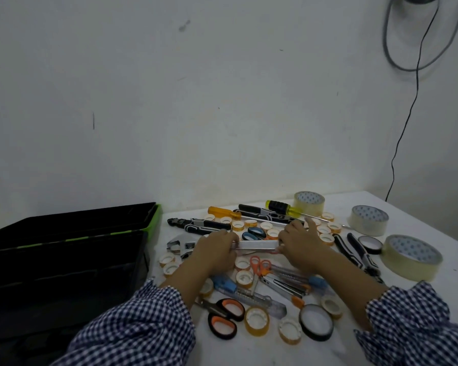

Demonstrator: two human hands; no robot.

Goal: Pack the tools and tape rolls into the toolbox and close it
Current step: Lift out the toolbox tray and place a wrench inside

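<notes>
A black toolbox (64, 260) with a green-edged lid stands open at the left. On the white table (421, 215) lie several tools and tape rolls in a heap. My left hand (214, 249) and my right hand (299, 244) each grip one end of a long silver metal tool (257, 244) just above the heap. Behind them lie an orange-handled screwdriver (222, 212), a yellow and black screwdriver (280, 206) and black pliers (201, 225). Orange and black scissors (225, 317) and a black tape roll (316, 322) lie near me.
Three large clear tape rolls (410, 257) sit at the right, with more pliers (360, 256) beside them. Several small yellow tape rolls are scattered throughout. A wall rises right behind the table, and a black cable (407, 122) hangs down it at the right.
</notes>
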